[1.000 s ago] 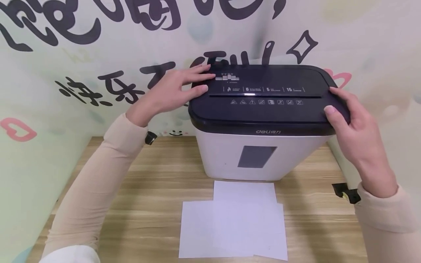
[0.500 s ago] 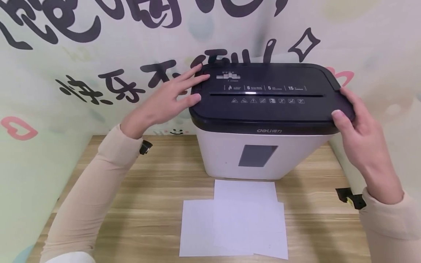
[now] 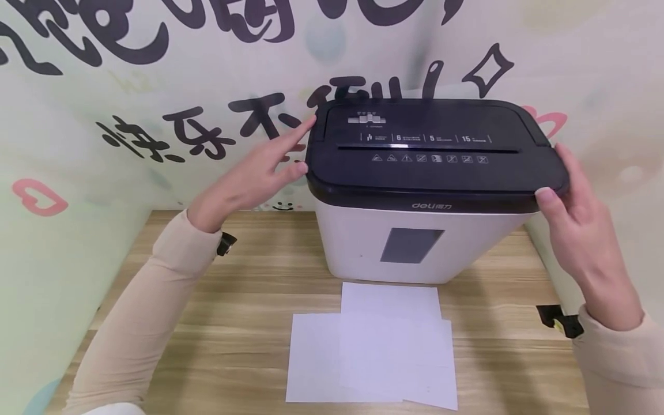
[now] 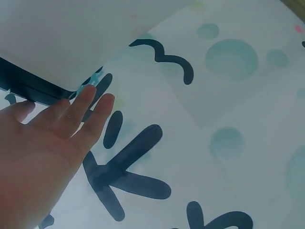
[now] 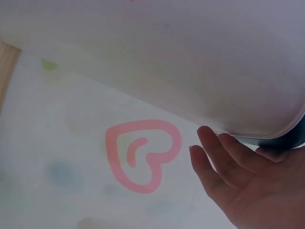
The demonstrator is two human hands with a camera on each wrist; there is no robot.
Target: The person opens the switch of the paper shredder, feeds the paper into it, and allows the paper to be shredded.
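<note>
A paper shredder with a black top (image 3: 436, 176) and a white bin (image 3: 353, 242) stands upright on the table. Along the top's left edge lies my left hand (image 3: 251, 176), its fingers fairly straight, thumb at the front. My right hand (image 3: 588, 230) is at the opposite edge, with the thumb on the front corner and the fingers down the side. In the left wrist view, the left hand's fingertips (image 4: 86, 90) touch or nearly touch the black edge (image 4: 43, 90). Seen from the right wrist, the fingers (image 5: 219, 152) extend beneath the rim (image 5: 281, 138), relaxed.
Overlapping white paper sheets (image 3: 394, 346) lie flat in front of the shredder on the wood-grain table (image 3: 233, 323). A printed wall covering (image 3: 129, 98) with dark lettering rises close behind and at both sides. The bin has a grey window (image 3: 412, 245).
Both hands have slid outward from the shredder's top, the left hand leftward and the right hand rightward, to its side edges. The shredder and the papers stay in place; the view shifts slightly.
</note>
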